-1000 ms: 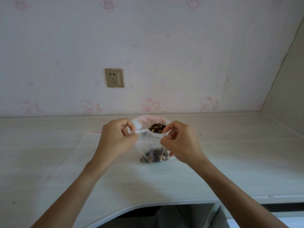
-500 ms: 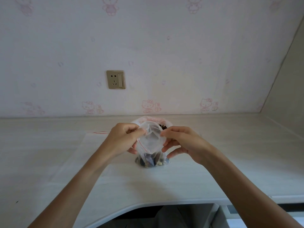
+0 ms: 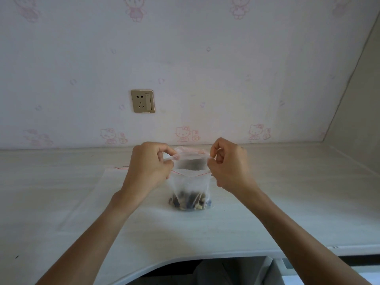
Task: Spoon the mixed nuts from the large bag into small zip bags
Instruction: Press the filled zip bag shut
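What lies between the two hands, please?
In the head view, the top of the small zip bag spans from the left hand to the right hand, each pinching a corner.

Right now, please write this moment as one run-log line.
left hand: pinches bag top | right hand: pinches bag top | small zip bag: upright on desk, nuts inside

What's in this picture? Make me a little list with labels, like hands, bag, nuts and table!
left hand: pinches the bag's top left corner
right hand: pinches the bag's top right corner
small zip bag: clear, upright, bottom resting on the table, top pulled wide
nuts: small dark and pale pile at the bag's bottom
table: pale wood
wall socket: on the wallpaper behind
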Motion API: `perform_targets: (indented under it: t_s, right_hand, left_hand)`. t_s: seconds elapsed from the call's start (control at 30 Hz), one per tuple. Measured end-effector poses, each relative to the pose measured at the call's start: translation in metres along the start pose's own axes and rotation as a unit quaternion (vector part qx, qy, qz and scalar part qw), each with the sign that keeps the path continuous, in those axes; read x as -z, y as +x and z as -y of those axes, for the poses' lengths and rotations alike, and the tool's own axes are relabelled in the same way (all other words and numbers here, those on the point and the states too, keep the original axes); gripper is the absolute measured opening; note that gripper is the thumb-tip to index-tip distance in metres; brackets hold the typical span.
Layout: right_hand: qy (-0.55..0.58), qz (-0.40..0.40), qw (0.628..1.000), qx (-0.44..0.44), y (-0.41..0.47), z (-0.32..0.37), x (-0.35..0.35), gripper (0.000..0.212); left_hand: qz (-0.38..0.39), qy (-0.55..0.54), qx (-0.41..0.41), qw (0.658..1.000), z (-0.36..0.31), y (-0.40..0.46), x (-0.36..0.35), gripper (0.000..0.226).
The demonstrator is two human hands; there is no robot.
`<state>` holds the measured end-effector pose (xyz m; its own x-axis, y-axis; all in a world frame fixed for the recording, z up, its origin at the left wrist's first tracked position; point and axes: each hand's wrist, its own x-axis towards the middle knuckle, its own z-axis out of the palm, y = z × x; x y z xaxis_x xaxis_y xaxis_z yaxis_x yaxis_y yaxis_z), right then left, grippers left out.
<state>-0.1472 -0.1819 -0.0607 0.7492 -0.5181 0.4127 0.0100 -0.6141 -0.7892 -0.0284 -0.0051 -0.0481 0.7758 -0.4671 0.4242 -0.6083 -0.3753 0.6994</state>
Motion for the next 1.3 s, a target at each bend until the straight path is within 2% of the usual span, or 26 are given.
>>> perform_targets:
  t_s: [0.03, 0.1, 0.2, 0.27, 0.47, 0.57, 0.67, 0.73, 0.8, 0.97, 1.13, 1.23, 1.3]
  right_hand:
    - [-0.015, 0.005, 1.0, 0.0, 0.0, 0.004, -0.001, 0.029]
    - [0.025, 0.036, 0.998, -0.036, 0.003, 0.01, 0.001, 0.02]
    - [0.108, 0.078, 0.986, -0.104, 0.009, 0.016, 0.011, 0.008]
    - [0.122, 0.091, 0.982, -0.113, 0.011, 0.015, 0.016, 0.003]
    - [0.093, 0.124, 0.985, -0.077, 0.015, 0.015, 0.027, 0.017]
    - [0.051, 0.133, 0.989, -0.036, 0.017, 0.014, 0.035, 0.029]
    - [-0.054, 0.123, 0.988, 0.074, 0.015, 0.014, 0.038, 0.028]
    - [-0.134, 0.116, 0.97, 0.169, 0.012, 0.015, 0.04, 0.026]
    - [-0.178, 0.134, 0.949, 0.222, 0.009, 0.017, 0.04, 0.024]
    - [-0.269, 0.231, 0.906, 0.231, 0.008, 0.019, 0.045, 0.024]
    - [-0.352, 0.204, 0.876, 0.259, 0.019, 0.018, 0.051, 0.019]
    - [-0.339, 0.194, 0.881, 0.266, 0.024, 0.023, 0.055, 0.012]
    - [-0.331, 0.2, 0.886, 0.257, 0.026, 0.026, 0.059, 0.013]
  left_hand:
    - [0.005, 0.026, -0.008, 1.0, -0.002, 0.002, 0.002, 0.033]
    - [0.024, 0.036, -0.008, 0.999, -0.006, 0.005, 0.004, 0.022]
    - [0.044, -0.002, 0.008, 0.999, -0.01, 0.005, 0.006, 0.014]
    - [0.048, -0.022, 0.014, 0.999, -0.012, 0.005, 0.009, 0.015]
    - [0.048, 0.011, 0.018, 0.999, -0.016, 0.011, 0.02, 0.022]
    - [0.08, 0.046, 0.016, 0.996, -0.012, 0.016, 0.029, 0.02]
    - [0.093, 0.084, -0.017, 0.992, -0.011, 0.019, 0.034, 0.016]
    - [0.098, 0.063, -0.038, 0.992, -0.01, 0.018, 0.035, 0.026]
    - [0.104, 0.039, -0.053, 0.992, -0.007, 0.017, 0.035, 0.032]
    - [0.133, 0.086, -0.11, 0.981, -0.003, 0.017, 0.035, 0.039]
    - [0.162, 0.129, -0.135, 0.969, -0.005, 0.02, 0.037, 0.042]
    - [0.195, 0.128, -0.14, 0.962, -0.006, 0.021, 0.039, 0.03]
    - [0.247, 0.129, -0.146, 0.949, -0.004, 0.022, 0.044, 0.011]
